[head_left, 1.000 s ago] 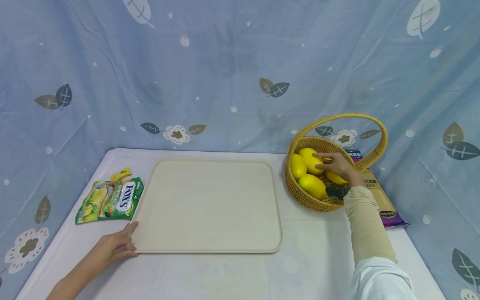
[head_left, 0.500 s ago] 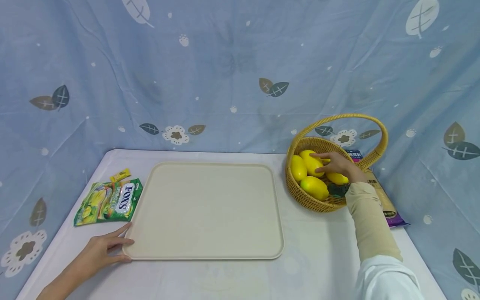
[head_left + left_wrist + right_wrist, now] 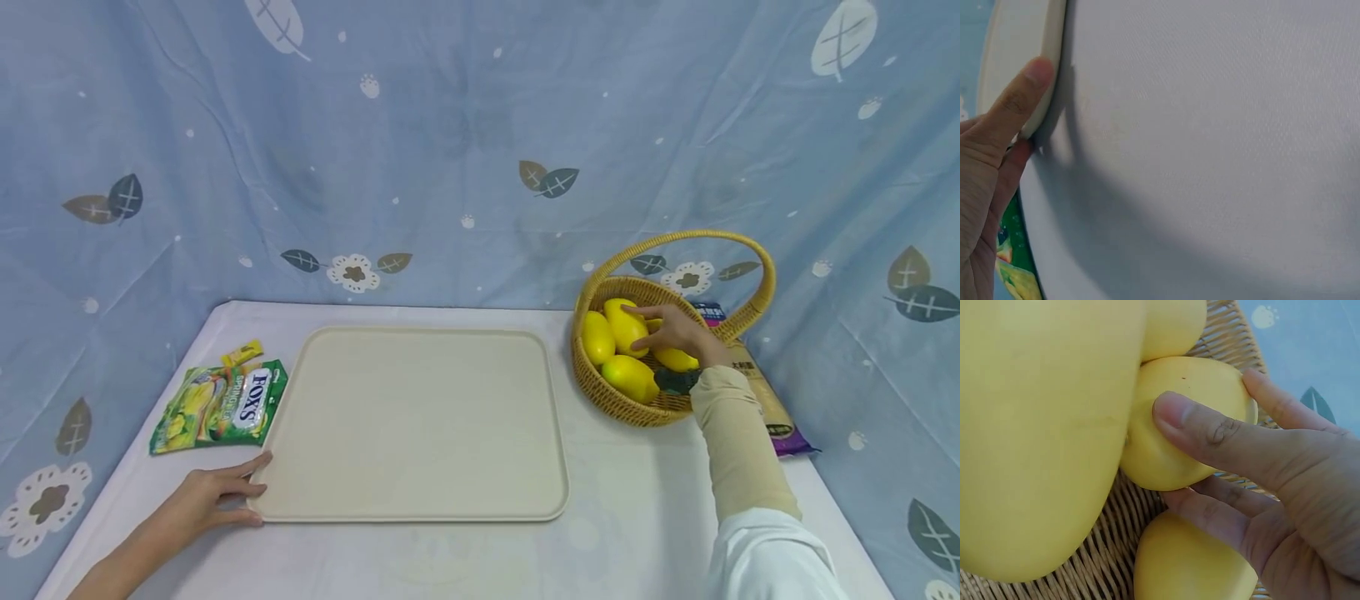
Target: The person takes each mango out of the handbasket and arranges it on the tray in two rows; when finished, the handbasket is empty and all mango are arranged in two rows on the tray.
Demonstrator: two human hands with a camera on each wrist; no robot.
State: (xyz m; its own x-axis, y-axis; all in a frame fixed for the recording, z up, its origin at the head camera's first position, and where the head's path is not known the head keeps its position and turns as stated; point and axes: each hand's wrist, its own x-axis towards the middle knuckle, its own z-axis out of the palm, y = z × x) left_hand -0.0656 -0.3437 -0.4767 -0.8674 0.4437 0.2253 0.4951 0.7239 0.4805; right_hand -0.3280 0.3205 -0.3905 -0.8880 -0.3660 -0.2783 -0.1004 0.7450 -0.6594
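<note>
In the head view, my right hand (image 3: pixel 671 329) reaches into a wicker basket (image 3: pixel 618 407) at the right. Thumb and fingers hold a yellow lemon (image 3: pixel 1204 381), seen close in the right wrist view. Around it lie more lemons (image 3: pixel 628 378) inside the basket. At the other side, my left hand (image 3: pixel 206 500) grips the near left corner of a cream rectangular tray (image 3: pixel 412 425). The left wrist view has the thumb on the tray's edge (image 3: pixel 1054 37) and a fingertip at its corner.
A green FOX'S candy bag (image 3: pixel 217 408) and a small yellow packet (image 3: pixel 242 352) lie left of the tray. Something dark green (image 3: pixel 677 382) sits in the basket under the right wrist. Behind the basket lies a printed packet (image 3: pixel 761 392). A leaf-patterned curtain (image 3: pixel 450 167) surrounds the table.
The tray's near left corner has shifted left and towards me along with my left hand. My right hand stays at the lemon in the basket, with little movement.
</note>
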